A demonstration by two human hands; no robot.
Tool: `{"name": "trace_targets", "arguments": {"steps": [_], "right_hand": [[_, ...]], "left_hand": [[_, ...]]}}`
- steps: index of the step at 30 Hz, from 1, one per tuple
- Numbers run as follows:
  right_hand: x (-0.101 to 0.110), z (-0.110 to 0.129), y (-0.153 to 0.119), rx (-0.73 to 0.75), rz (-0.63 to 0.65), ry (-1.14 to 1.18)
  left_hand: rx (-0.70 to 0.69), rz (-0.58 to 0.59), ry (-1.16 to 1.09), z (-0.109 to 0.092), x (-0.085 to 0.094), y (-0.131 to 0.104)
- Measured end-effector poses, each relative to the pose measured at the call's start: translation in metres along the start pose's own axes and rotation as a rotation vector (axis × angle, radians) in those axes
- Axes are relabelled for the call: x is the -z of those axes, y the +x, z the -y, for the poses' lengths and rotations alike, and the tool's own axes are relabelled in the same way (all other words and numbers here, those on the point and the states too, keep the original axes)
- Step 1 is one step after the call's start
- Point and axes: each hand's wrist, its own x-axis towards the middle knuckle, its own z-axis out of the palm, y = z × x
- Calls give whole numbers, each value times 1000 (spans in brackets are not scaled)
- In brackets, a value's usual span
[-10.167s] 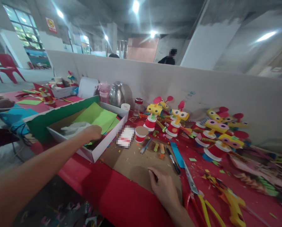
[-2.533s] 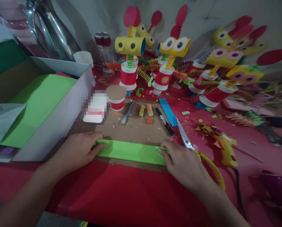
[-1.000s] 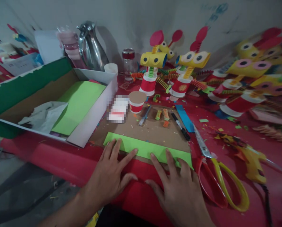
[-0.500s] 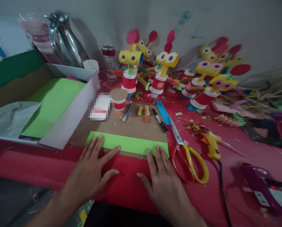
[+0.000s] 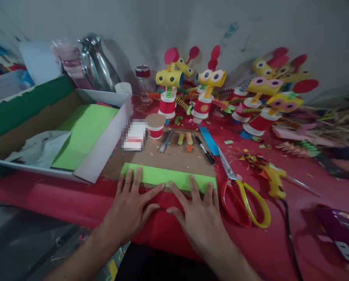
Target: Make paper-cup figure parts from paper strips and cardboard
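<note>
Light-green paper strip [image 5: 168, 177], flat along the near edge of brown cardboard [image 5: 140, 158], its near side under the fingertips [image 5: 138, 172], left hand [image 5: 130, 210] on left half, right hand [image 5: 200, 214] on right half, both with fingers spread wide, palms down, thumbs pointing inward.

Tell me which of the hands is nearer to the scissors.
The right. The right hand rests on the near end of the green paper strip, close beside the scissors; the left hand is farther away, toward the strip's other end.
</note>
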Motion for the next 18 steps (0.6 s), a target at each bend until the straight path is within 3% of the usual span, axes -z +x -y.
{"name": "trace_targets", "arguments": {"steps": [9,18], "right_hand": [[-39,-36,-28,56,-126,-16],[-45,-24,-24,35,-256,28]], "left_hand": [[74,21,-15,32,-3,-16],[112,-133,-19,35,-12,-23]]}}
